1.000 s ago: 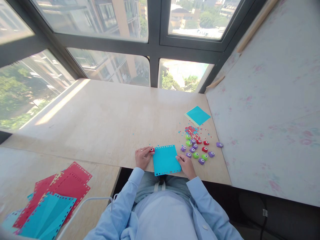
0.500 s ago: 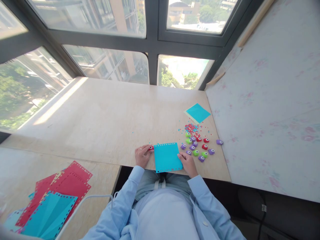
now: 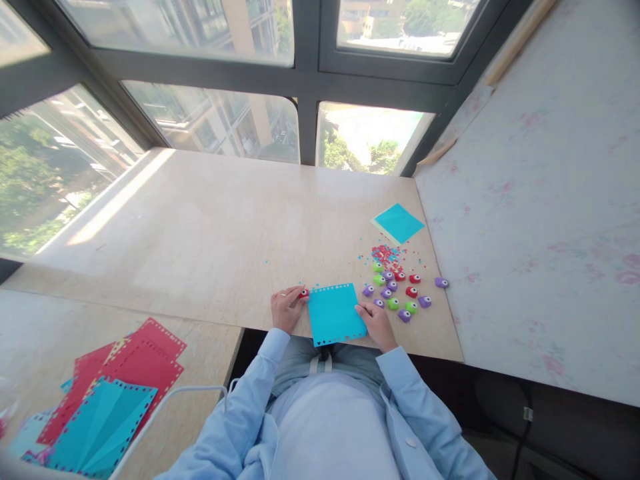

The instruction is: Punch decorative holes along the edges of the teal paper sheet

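Observation:
A blue paper square (image 3: 335,313) with punched holes along its top and bottom edges lies flat at the near edge of the table (image 3: 225,227). My left hand (image 3: 287,308) grips a small red punch (image 3: 303,293) at the sheet's upper left corner. My right hand (image 3: 376,324) rests on the table and presses the sheet's right edge with its fingertips. Both sleeves are light blue.
Several small punches (image 3: 397,293) in purple, green and red lie to the right of the sheet, with a heap of paper confetti (image 3: 383,255) behind them. Farther back lies a blue paper stack (image 3: 398,223). Punched red and blue sheets (image 3: 107,397) cover a lower surface at the left.
The view shifted slightly. The blue sheet and both hands have stayed in nearly the same place, with the red punch still at the sheet's upper left corner.

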`<state>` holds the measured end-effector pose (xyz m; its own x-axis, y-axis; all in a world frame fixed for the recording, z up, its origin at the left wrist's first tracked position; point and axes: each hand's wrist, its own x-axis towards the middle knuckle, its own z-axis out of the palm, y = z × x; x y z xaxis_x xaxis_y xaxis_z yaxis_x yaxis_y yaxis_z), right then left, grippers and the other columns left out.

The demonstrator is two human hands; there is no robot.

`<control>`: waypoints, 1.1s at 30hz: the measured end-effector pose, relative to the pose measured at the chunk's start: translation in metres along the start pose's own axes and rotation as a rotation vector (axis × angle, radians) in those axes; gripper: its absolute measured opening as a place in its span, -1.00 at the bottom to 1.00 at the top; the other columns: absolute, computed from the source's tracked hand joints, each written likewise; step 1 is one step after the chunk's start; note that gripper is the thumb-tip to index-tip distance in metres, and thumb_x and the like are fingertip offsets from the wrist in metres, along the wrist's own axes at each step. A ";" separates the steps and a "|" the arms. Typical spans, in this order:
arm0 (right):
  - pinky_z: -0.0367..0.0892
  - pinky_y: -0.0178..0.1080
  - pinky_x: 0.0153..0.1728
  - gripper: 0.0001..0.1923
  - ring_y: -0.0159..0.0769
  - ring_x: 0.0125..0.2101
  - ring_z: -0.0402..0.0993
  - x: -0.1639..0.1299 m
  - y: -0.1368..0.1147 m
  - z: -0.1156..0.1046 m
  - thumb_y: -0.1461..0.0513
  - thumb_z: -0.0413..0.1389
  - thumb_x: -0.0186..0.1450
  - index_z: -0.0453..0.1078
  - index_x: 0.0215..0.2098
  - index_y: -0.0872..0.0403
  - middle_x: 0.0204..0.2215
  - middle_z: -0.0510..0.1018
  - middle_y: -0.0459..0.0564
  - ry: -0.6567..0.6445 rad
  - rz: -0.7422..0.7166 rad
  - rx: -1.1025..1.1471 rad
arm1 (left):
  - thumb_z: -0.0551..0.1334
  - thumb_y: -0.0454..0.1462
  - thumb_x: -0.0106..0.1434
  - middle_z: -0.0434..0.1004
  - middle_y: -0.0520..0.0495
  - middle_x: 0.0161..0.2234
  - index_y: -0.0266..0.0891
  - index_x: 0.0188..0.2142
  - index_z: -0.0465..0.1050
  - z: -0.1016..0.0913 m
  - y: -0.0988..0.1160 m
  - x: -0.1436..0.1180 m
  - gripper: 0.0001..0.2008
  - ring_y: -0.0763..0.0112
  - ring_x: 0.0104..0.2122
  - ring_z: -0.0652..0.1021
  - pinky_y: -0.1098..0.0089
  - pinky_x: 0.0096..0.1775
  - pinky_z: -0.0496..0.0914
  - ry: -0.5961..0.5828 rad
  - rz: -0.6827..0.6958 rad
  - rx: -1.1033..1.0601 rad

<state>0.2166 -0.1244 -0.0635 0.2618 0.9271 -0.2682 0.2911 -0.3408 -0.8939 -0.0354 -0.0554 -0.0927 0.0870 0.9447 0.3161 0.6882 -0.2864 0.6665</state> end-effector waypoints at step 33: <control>0.39 -0.11 -0.18 -0.55 -0.05 -0.22 0.53 -0.003 0.009 0.011 -0.05 0.07 0.22 0.55 -0.20 0.10 -0.25 0.64 0.06 -0.068 -0.053 0.038 | 0.27 -0.08 0.19 0.62 -0.07 -0.19 -0.09 -0.21 0.56 -0.001 0.004 0.001 -0.76 0.19 -0.16 0.57 0.13 -0.02 0.32 -0.006 -0.030 -0.039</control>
<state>0.2079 -0.1283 -0.0746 0.1839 0.9525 -0.2427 0.2674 -0.2860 -0.9201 -0.0336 -0.0559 -0.0894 0.0707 0.9539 0.2918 0.6618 -0.2637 0.7018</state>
